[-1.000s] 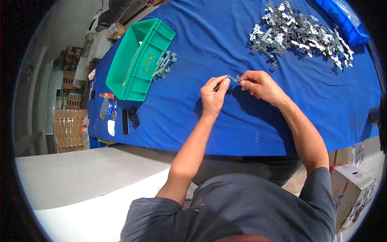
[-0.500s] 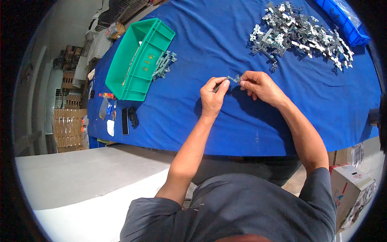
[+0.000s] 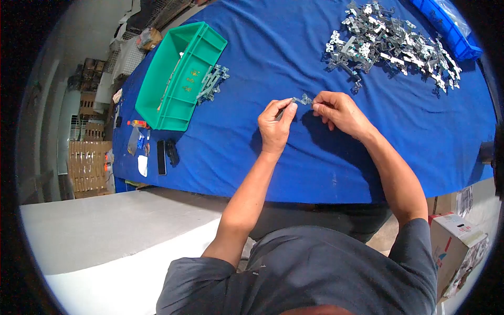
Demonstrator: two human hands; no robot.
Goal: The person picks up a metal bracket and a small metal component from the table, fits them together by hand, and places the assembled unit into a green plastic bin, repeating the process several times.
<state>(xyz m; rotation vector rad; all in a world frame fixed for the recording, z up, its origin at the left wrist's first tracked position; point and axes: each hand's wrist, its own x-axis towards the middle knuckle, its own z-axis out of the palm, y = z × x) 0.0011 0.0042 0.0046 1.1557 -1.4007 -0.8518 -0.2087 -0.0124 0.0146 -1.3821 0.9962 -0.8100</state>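
Over the blue cloth, my left hand pinches a small metal bracket between thumb and fingers. My right hand is at the bracket's right end, its thumb and forefinger pressed together; whether they grip the part is too small to tell. A large heap of similar metal brackets lies beyond my right hand. To the left, a smaller group of brackets sits against the side of a green bin.
At the back right stands a blue tray. A black phone, a dark object and an orange-labelled item lie near the left edge. A cardboard box is below the table at the right.
My left hand has shifted slightly left, and more of the bracket shows between my hands. My right hand has hardly moved.
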